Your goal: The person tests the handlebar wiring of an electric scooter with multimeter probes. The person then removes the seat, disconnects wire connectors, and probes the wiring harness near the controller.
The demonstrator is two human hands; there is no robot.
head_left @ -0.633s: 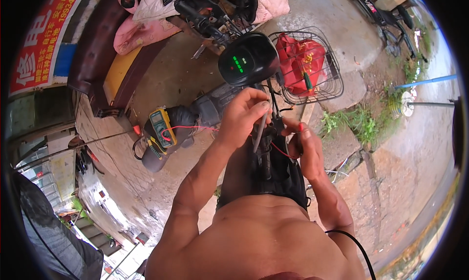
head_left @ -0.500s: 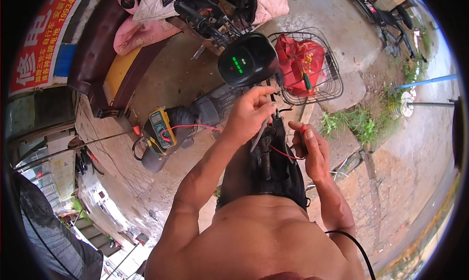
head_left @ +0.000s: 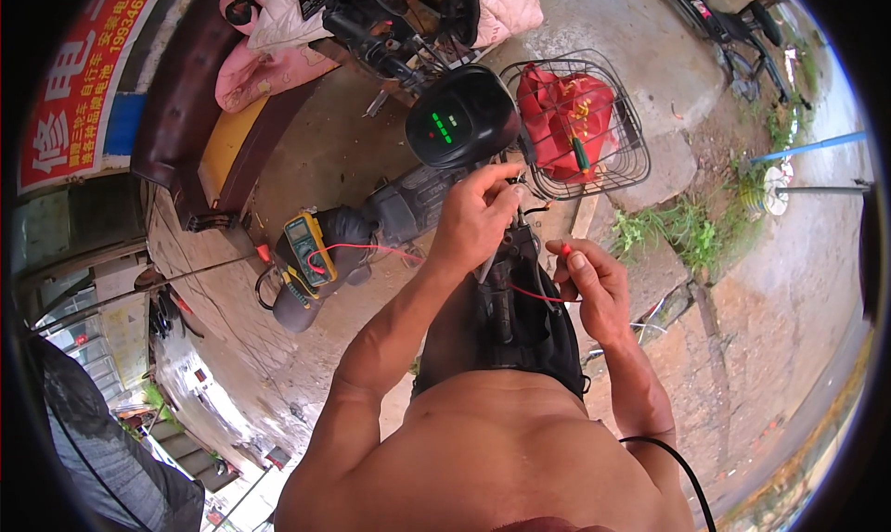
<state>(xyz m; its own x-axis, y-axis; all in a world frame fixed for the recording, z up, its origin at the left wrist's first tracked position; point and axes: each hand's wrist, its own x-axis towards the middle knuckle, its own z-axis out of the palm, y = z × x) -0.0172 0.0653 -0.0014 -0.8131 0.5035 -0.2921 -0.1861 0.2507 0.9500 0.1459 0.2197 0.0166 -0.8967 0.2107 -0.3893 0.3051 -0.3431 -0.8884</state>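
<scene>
My left hand (head_left: 471, 218) is pinched closed just below a black scooter display (head_left: 461, 116) with green lit marks. What its fingertips hold is too small to tell, though thin dark wires (head_left: 522, 209) show beside them. To the right, my right hand (head_left: 596, 286) is closed on a red test probe (head_left: 565, 250), its tip pointing up and left. A red lead (head_left: 536, 294) runs from that hand toward my lap. Left of my hands, a yellow multimeter (head_left: 309, 249) rests on a dark scooter part, with a red lead (head_left: 371, 248) passing behind my left forearm.
A wire basket (head_left: 639, 147) ahead right holds a red bag (head_left: 566, 115) and a green-handled screwdriver (head_left: 580, 154). A brown sofa (head_left: 172, 115) with pink quilted cloth (head_left: 264, 73) stands at the left. Weeds (head_left: 687, 240) grow along the broken pavement, right.
The display and basket sit slightly further left in view. My right hand has turned a little, with the red probe shifting left. My left hand keeps its pinch near the wires.
</scene>
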